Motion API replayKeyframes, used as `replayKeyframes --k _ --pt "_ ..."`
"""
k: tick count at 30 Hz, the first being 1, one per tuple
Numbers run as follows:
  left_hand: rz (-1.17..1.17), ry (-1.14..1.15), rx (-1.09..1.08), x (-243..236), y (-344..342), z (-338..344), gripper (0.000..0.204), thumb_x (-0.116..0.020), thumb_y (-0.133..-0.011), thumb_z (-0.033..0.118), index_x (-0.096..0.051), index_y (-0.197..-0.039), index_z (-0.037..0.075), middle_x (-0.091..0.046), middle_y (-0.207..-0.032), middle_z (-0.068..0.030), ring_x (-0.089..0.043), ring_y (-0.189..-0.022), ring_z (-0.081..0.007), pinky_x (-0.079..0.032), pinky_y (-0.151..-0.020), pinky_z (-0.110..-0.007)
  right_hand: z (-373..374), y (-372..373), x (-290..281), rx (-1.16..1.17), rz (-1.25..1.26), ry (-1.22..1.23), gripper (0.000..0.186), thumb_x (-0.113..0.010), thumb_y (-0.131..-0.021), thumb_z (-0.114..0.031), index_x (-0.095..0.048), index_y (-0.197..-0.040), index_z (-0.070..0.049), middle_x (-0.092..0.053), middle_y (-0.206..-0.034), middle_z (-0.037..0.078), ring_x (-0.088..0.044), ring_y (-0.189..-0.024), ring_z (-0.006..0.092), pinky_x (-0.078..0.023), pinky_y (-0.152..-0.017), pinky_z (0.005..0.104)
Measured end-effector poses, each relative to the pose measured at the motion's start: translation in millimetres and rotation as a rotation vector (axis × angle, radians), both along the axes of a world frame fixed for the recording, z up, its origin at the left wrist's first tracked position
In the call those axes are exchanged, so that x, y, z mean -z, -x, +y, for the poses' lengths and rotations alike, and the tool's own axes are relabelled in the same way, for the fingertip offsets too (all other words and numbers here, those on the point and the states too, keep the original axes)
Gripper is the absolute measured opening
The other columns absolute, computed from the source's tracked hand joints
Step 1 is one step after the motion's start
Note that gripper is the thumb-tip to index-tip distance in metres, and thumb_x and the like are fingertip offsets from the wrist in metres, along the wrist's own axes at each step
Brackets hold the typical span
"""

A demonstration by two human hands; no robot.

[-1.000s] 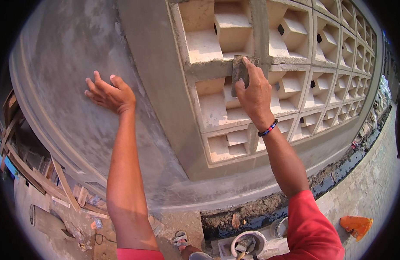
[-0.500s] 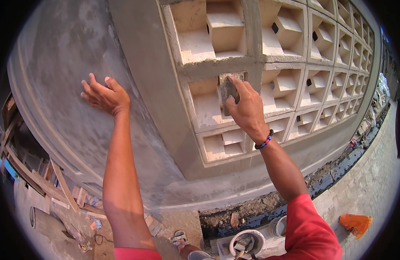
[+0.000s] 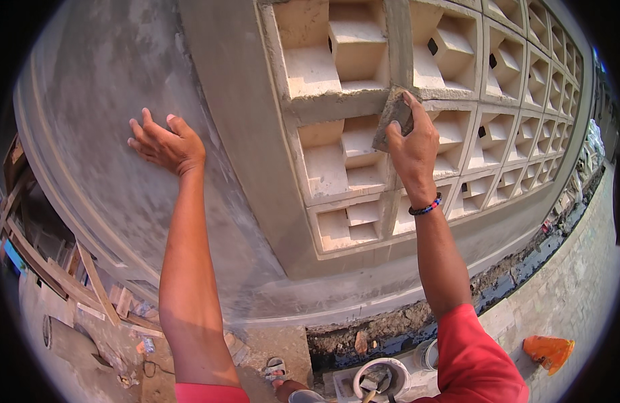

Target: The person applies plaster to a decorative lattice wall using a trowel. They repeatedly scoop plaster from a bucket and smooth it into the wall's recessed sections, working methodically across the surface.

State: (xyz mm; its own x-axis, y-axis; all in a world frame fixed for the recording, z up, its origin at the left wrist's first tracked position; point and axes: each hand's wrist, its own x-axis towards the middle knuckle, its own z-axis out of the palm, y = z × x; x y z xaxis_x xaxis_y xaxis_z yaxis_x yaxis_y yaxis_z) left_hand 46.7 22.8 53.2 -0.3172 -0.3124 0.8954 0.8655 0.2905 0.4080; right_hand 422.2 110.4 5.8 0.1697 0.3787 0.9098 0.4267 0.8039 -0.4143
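The right hand [image 3: 417,148] grasps a flat plastering blade [image 3: 393,113], partly hidden by the grip, at the breeze-block lattice [image 3: 360,64]. Left of it, the left hand [image 3: 169,146] is unclenched; whether it touches the plastered wall [image 3: 101,114] is unclear.

Daylight falls on the gray plastered wall [image 3: 115,201] at left; 1 dark ditch [image 3: 501,285] borders pale paving [image 3: 565,269] at right; timber planks [image 3: 99,285] lie jumbled at left.

Free room between hands [image 3: 169,146] [image 3: 416,149]
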Motion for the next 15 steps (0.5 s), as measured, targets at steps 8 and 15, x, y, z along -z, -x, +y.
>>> replayKeyframes --k 8,15 --pt "-0.019 0.002 -0.006 2.0 4.8 0.1 0.057 -0.049 -0.094 0.034 -0.037 -0.147 0.017 -0.026 -0.157 -0.0177 -0.020 -0.143 -0.0526 -0.022 -0.113 -0.061 -33.0 32.8 18.6 -0.103 -0.120 0.067 0.053 -0.064 -0.078 -0.005 -0.056 -0.130 0.001 -0.067 -0.106 0.022 -0.066 -0.095 0.0388 -0.053 -0.085 0.0442" --pt "0.003 -0.013 -0.002 0.2 3.3 3.4 0.056 -0.049 -0.094 0.035 -0.039 -0.146 0.017 -0.027 -0.157 -0.0177 -0.021 -0.143 -0.0527 -0.022 -0.113 -0.061 -12.1 30.7 5.6 0.000 0.053 0.066 0.052 -0.063 -0.078 -0.008 -0.058 -0.128 0.002 -0.065 -0.101 0.022 -0.065 -0.092 0.0396 -0.052 -0.083 0.0463"
